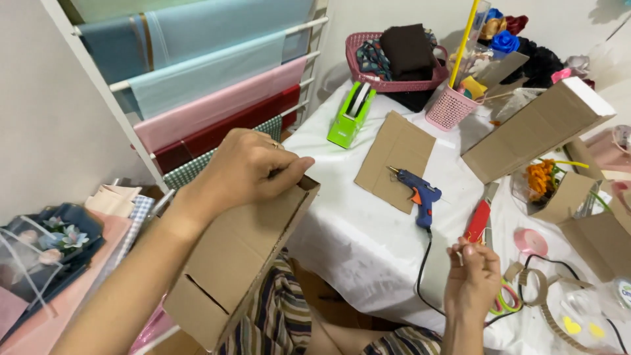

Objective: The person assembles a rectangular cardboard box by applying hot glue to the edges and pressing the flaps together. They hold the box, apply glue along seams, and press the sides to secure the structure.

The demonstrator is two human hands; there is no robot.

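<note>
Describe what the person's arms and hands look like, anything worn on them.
Both forearms are bare, with no sleeves, gloves or watch in view. The left hand wears a thin ring on one finger. The right hand shows no ring or band.

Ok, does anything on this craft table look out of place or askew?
Mostly ordinary clutter. The blue glue gun lies on its side, nozzle on a flat cardboard sheet, and the long cardboard box rests tilted, one end raised.
</note>
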